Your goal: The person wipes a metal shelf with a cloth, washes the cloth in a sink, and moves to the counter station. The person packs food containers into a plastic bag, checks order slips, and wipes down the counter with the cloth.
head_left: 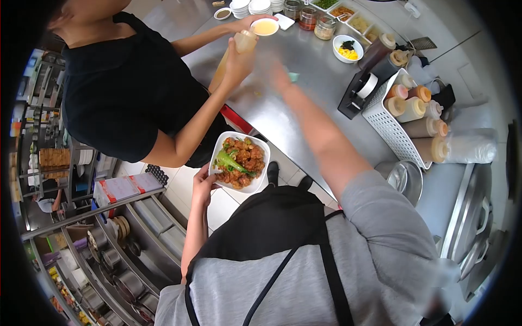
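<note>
My left hand [203,182] grips the rim of a white square bowl [263,182], held over the floor in front of my apron. Inside it lie browned, sauced chunks of food [251,155] and a green leaf or pepper piece [228,161]. My right arm stretches out over the steel table. Motion smears my right hand [278,79], so its fingers cannot be made out. Close beside that hand is a small pale green piece [293,77], perhaps cloth or paper, on the tabletop.
A co-worker in black [114,92] stands at left, holding a squeeze bottle [245,41] and a small dish of yellow sauce [265,27]. On the steel table [321,103] are a white bowl [340,42], spice jars [325,27] and a white basket of sauce bottles [389,117].
</note>
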Motion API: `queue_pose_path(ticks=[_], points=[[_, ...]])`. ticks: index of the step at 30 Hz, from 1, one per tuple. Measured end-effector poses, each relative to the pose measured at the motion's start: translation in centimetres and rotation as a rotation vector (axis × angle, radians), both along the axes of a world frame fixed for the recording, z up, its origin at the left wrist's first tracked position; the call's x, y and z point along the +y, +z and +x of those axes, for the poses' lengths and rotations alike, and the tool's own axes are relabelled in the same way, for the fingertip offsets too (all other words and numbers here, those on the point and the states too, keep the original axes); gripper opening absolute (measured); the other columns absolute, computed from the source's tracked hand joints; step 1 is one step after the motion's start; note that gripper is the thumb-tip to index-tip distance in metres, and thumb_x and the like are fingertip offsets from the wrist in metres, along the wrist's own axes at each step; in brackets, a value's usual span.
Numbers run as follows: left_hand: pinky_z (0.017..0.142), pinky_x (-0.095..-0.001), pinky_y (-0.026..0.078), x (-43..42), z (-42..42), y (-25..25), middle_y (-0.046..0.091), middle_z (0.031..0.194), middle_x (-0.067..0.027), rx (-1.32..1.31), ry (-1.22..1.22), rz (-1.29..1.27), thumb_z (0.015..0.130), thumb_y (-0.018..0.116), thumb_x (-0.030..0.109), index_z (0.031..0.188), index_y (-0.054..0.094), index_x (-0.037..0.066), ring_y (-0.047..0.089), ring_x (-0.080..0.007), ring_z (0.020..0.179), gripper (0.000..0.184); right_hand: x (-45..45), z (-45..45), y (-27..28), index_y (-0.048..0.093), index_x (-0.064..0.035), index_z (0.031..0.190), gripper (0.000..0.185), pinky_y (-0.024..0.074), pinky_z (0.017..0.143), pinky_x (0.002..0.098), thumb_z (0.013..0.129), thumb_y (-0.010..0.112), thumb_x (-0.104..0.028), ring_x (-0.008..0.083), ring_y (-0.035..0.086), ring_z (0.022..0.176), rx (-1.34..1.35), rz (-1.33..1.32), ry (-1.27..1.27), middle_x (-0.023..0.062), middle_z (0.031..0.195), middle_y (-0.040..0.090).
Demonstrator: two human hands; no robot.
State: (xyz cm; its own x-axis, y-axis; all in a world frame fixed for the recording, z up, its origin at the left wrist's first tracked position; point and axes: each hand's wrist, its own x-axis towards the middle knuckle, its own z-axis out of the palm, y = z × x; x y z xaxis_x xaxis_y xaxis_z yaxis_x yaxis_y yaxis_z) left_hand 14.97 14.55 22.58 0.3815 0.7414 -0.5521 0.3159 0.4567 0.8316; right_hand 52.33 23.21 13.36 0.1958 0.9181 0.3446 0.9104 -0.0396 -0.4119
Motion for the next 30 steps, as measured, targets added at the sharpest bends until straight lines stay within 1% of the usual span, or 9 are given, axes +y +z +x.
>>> queue_pose_path(ticks=[3,7,10,12,14,18,20,23,30], points=[[0.059,-0.0269,0.053,-0.3,-0.5,0.3,0.06,0.095,-0.0107,0.0,0.013,0.016,0.069,0.042,-0.004,0.115,0.048,-0.001,0.061,-0.0174,0.076,0.047,0.3,-4.7,0.8,0.054,-0.0126,0.109,0.05,0.0232,0.101,0.0442,0.062,0.048,0.004,0.0217,0.038,0.118,0.153,-0.087,0.482,0.0053,0.118,0.049],[0.059,-0.0279,0.053,0.3,0.0,0.4,0.06,0.092,-0.0108,-0.019,-0.006,0.035,0.069,0.042,-0.005,0.113,0.049,-0.002,0.062,-0.0182,0.074,0.044,-8.3,-6.2,-1.3,0.055,-0.014,0.107,0.05,0.0221,0.102,0.0452,0.061,0.048,0.004,0.0232,0.037,0.119,0.042,0.029,0.58,0.0026,0.12,0.049],[0.06,-0.0285,0.054,1.2,1.2,0.2,0.061,0.09,-0.0109,-0.059,-0.074,0.024,0.07,0.043,-0.005,0.11,0.05,-0.002,0.062,-0.0188,0.074,0.042,-20.2,-7.9,5.3,0.055,-0.011,0.104,0.045,0.0217,0.102,0.0459,0.061,0.052,0.002,0.0257,0.036,0.12,-0.119,-0.383,0.517,0.0045,0.121,0.048],[0.06,-0.0284,0.054,1.8,2.9,0.1,0.06,0.09,-0.0113,-0.068,-0.133,0.024,0.07,0.042,-0.005,0.111,0.05,-0.003,0.062,-0.0187,0.074,0.042,-29.2,-8.5,1.9,0.056,-0.0089,0.099,0.042,0.0208,0.103,0.0456,0.059,0.056,0.001,0.0254,0.035,0.121,0.089,-0.109,0.466,0.0046,0.119,0.048],[0.06,-0.0287,0.054,2.5,4.8,-0.6,0.06,0.091,-0.0117,-0.08,-0.187,0.01,0.07,0.042,-0.005,0.111,0.049,-0.003,0.062,-0.0186,0.075,0.041,-38.3,-9.6,2.4,0.057,-0.0091,0.09,0.041,0.0205,0.104,0.0454,0.053,0.055,0.006,0.0254,0.034,0.121,0.196,-0.245,0.302,0.004,0.114,0.05],[0.059,-0.0276,0.054,2.9,8.9,-0.8,0.06,0.091,-0.0123,-0.145,-0.298,0.001,0.071,0.043,-0.004,0.11,0.049,-0.004,0.062,-0.0189,0.075,0.039,-52.0,-12.0,7.0,0.059,-0.0051,0.073,0.022,0.041,0.078,0.0387,0.056,0.051,0.006,0.0284,0.053,0.084,0.552,-0.449,-0.053,0.0083,0.084,0.058],[0.057,-0.0252,0.054,2.9,10.4,-0.7,0.06,0.09,-0.013,-0.155,-0.377,-0.017,0.071,0.043,-0.005,0.109,0.049,-0.005,0.062,-0.018,0.073,0.038,-53.0,-11.9,8.2,0.058,-0.0034,0.067,0.014,0.0422,0.07,0.0365,0.062,0.047,0.004,0.0296,0.053,0.074,0.616,-0.24,-0.368,0.0102,0.074,0.057],[0.056,-0.0244,0.054,2.9,11.8,-0.8,0.06,0.09,-0.0136,-0.169,-0.406,-0.015,0.072,0.043,-0.005,0.106,0.05,-0.006,0.062,-0.0181,0.071,0.035,-44.5,-8.6,12.7,0.057,0.0,0.075,0.018,0.0388,0.064,0.0377,0.069,0.041,0.005,0.0316,0.048,0.069,0.312,0.062,-0.453,0.0151,0.071,0.052],[0.053,-0.0235,0.054,2.3,14.5,-1.8,0.059,0.085,-0.0135,-0.217,-0.458,-0.062,0.072,0.044,-0.004,0.103,0.051,-0.007,0.062,-0.0182,0.069,0.032,-30.2,-1.4,3.0,0.057,-0.0062,0.097,0.028,0.0343,0.09,0.0454,0.073,0.045,-0.001,0.0317,0.048,0.099,0.117,0.038,-0.565,0.0135,0.103,0.053]])
